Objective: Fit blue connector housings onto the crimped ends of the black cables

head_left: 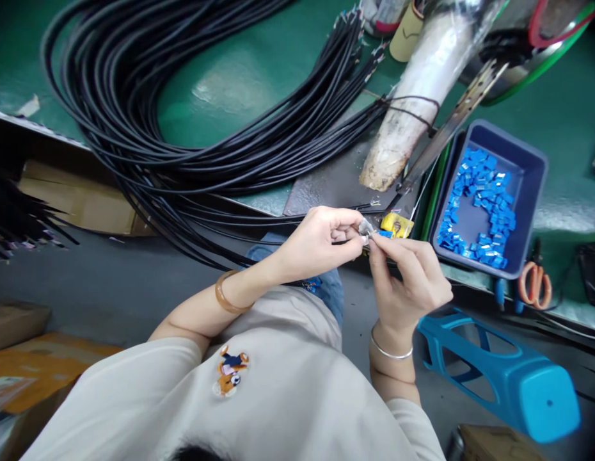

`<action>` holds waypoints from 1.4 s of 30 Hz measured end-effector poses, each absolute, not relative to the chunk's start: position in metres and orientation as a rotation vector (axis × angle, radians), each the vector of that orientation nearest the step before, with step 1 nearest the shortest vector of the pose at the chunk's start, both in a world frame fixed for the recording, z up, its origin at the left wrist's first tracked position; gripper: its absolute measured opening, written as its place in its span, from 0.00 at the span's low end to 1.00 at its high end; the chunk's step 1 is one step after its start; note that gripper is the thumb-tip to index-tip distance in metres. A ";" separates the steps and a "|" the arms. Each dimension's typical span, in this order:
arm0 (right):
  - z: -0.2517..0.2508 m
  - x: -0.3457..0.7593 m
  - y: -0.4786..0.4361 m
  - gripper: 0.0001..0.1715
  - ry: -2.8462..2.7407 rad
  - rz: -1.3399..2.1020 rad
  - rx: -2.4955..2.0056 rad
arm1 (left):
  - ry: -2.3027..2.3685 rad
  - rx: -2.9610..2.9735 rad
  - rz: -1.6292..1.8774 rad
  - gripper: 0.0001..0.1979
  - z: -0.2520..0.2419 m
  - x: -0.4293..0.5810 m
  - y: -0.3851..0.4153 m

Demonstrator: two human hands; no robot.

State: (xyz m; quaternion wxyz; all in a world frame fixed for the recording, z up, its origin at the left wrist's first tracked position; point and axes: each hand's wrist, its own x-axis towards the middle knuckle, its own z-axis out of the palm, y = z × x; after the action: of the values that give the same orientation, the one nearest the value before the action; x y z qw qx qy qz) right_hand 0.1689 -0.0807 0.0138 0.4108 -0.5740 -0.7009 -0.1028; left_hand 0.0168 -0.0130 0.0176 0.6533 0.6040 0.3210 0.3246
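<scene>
My left hand (329, 238) is closed, its thumb and fingers pinched together, with whitish covers on the fingertips. Thumb and forefinger of my right hand (409, 274) meet them in a pinch at the same spot. What lies between the fingertips is too small and hidden to name. Just behind them a small blue piece (385, 235) shows, touching or close to my right fingers. A yellow block-like thing (397, 225) sits beyond it. Black cables (263, 221) run behind my left hand, and a few thin wire ends (375, 203) stick out past it.
A large bundle of black cables (182, 160) loops across the green table (230, 89), tied to a wrapped white roll (417, 96). On the right stand a grey-blue bin (528, 192) of blue connectors (484, 192), orange-handled scissors (535, 285) and, below, a blue stool (508, 378).
</scene>
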 end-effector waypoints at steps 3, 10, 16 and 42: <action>0.010 0.166 -0.082 0.08 -1.756 -0.186 -1.445 | 0.720 1.345 0.752 0.03 0.017 0.016 -0.014; 0.013 0.165 -0.087 0.03 -1.495 0.202 -1.511 | 0.679 1.365 0.758 0.03 0.014 0.013 -0.016; 0.018 0.167 -0.082 0.09 -1.666 -0.058 -1.464 | 0.666 1.402 0.790 0.03 0.009 0.014 -0.017; 0.001 0.174 -0.082 0.11 -1.525 -0.194 -1.322 | 0.694 1.183 0.768 0.09 0.012 0.017 -0.016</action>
State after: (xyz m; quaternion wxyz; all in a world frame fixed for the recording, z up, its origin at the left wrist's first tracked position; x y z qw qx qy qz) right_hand 0.1740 -0.0818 0.0005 0.5287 -0.5533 -0.6386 -0.0812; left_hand 0.0172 -0.0155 0.0120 0.7067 0.5324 0.3123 0.3459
